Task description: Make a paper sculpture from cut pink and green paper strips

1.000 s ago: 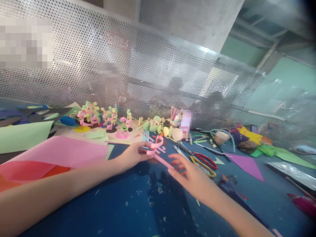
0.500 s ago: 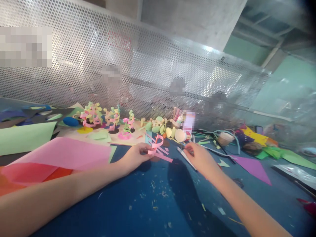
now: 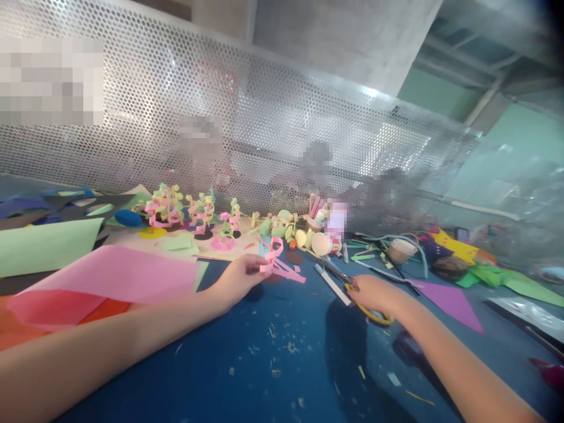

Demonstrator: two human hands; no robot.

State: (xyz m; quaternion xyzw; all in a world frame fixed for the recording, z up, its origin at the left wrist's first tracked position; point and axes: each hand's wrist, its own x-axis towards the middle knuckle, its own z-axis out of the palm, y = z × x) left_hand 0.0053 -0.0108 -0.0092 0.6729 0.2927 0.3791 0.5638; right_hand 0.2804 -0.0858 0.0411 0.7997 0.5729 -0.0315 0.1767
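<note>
In my left hand [image 3: 240, 279], thumb and fingers pinch a curled pink paper strip [image 3: 277, 248], whose loop stands up over a brown disc on the table. More pink paper strips [image 3: 291, 273] spread flat to its right. My right hand [image 3: 374, 292] is closed on a pair of scissors [image 3: 339, 271] with yellow handles, the dark blades pointing away and to the left. Just left of the scissors lies a narrow white strip-like piece [image 3: 332, 285]. Another brown disc [image 3: 294, 257] rests behind the pink strips.
Several curled paper models [image 3: 165, 205] stand at the back left. Large pink paper [image 3: 118, 276] and green paper [image 3: 48, 241] cover the left side. To the right are a purple sheet [image 3: 452, 302] and a paper cup [image 3: 400, 249]. A perforated metal screen [image 3: 264, 117] rises behind.
My right hand has picked up the scissors and moved slightly right and down. The left hand still pinches the pink strip, shifted a little left.
</note>
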